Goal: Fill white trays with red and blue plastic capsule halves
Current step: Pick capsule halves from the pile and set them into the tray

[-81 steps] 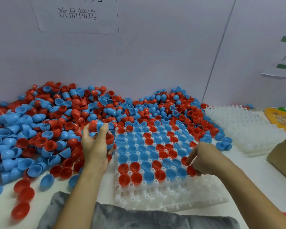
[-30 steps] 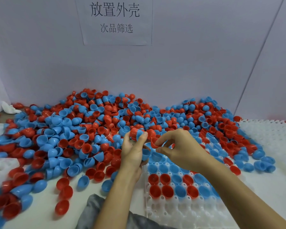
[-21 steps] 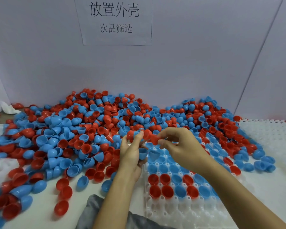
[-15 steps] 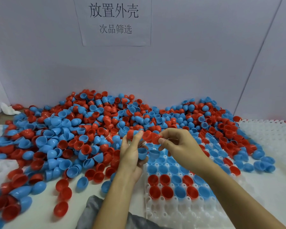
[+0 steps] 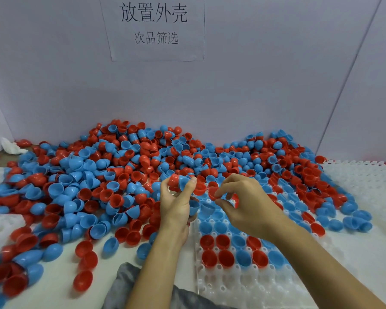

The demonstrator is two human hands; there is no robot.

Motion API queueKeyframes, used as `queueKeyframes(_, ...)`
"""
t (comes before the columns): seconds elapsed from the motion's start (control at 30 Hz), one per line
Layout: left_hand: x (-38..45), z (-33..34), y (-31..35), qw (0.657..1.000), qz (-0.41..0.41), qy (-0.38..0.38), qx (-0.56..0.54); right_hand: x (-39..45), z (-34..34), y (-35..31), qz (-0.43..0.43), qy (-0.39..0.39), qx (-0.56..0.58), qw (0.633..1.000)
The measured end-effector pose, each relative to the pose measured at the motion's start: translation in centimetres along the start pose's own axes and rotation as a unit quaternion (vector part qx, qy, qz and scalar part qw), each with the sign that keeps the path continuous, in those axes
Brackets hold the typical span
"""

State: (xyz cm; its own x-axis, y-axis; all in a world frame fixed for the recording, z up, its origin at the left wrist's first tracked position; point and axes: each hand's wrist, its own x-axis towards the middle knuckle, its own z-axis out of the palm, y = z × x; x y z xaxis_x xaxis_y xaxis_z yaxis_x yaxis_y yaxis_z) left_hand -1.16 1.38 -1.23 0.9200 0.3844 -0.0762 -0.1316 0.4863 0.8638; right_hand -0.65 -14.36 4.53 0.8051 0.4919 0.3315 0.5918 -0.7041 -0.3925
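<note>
Risk: left hand [image 5: 176, 204] clamped on several capsule halves [image 5: 178, 182], right hand [image 5: 241, 204] pinching a red half [image 5: 213, 192] at frame centre; stack could spill onto the tray [image 5: 232, 284]

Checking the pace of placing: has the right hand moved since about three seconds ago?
Yes. The right hand has gone from the white tray's near right rows up to its far end, beside the left hand.
</note>
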Motion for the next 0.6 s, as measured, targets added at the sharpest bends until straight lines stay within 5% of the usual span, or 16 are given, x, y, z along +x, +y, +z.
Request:
queueKeyframes(0.37,0.1,0.2,-0.1,0.999,0.026,-0.04,0.011,0.4,-0.4,0.1,0.031,0.015,0.094,0.995)
queueKeyframes(0.6,-0.2,0.3,0.0,0.996,0.032,-0.064,0.048,1.1,-1.3,-0.8,-0.04,-0.015,-0.062,0.997)
